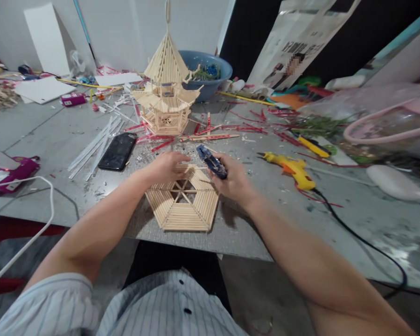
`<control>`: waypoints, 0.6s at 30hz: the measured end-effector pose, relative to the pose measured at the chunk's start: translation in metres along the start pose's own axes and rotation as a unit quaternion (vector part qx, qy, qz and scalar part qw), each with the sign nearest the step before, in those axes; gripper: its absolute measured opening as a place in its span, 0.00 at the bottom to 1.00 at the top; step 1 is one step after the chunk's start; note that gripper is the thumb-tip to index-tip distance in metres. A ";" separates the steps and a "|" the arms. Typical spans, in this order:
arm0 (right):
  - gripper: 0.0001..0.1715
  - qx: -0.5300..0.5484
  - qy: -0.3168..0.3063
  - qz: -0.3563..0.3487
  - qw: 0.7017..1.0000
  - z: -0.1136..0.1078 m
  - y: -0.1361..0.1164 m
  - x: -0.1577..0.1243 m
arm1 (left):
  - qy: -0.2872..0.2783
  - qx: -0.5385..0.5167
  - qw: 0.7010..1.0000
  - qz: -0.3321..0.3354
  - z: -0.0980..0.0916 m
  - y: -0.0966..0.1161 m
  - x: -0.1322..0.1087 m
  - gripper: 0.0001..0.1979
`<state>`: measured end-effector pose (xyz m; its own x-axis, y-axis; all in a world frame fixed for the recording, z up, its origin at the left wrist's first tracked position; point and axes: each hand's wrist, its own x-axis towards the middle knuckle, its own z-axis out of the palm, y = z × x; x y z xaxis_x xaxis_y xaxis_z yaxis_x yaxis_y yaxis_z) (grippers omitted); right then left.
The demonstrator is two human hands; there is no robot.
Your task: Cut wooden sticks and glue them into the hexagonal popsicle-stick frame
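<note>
Right fingers (228, 163) clamp a dark-blue tool (211, 161) — left fingers (180, 157), grip unclear, at the ribbed wooden hexagon (186, 217).

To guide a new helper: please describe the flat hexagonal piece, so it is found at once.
Find the near edge of the grey table, between the forearms. The hexagonal piece is there; unlike the upright pagoda model behind it, it is flat, with a spoked open centre.

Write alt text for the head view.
The left hand is at the far side of a six-sided stick frame; the right hand holds a blue tool. Behind stands a stick pagoda; a phone lies left, a glue gun right.
</note>
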<state>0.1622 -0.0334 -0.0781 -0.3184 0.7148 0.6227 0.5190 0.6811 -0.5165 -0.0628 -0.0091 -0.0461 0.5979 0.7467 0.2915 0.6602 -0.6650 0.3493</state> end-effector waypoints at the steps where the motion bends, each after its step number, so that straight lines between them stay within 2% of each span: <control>1: 0.16 0.006 -0.008 0.004 1.000 0.000 -0.001 0.000 | 0.008 -0.011 1.000 0.019 -0.001 0.003 0.000 0.17; 5: 0.16 0.022 -0.008 0.013 1.000 0.002 -0.005 0.000 | 0.070 -0.041 0.995 0.049 0.000 0.017 -0.001 0.13; 9: 0.13 0.054 0.011 -0.003 0.998 0.005 -0.014 0.002 | 0.064 0.006 0.996 0.054 0.007 0.028 0.000 0.10; 13: 0.08 0.059 0.015 0.034 0.998 0.004 -0.023 0.002 | 0.038 0.038 0.997 0.061 0.011 0.028 0.001 0.11; 15: 0.10 0.043 0.025 0.055 0.997 0.001 -0.024 0.002 | 0.049 0.038 0.996 0.056 0.012 0.027 0.001 0.12; 18: 0.17 -0.003 0.048 0.063 0.997 -0.004 -0.017 0.003 | 0.109 -0.021 0.994 0.013 0.012 0.024 0.001 0.15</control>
<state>0.1562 -0.0434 -0.0654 -0.1736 0.7759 0.6065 0.5549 0.5858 -0.5907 -0.0414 -0.0246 -0.0486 0.4988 0.7175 0.4862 0.6226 -0.6869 0.3749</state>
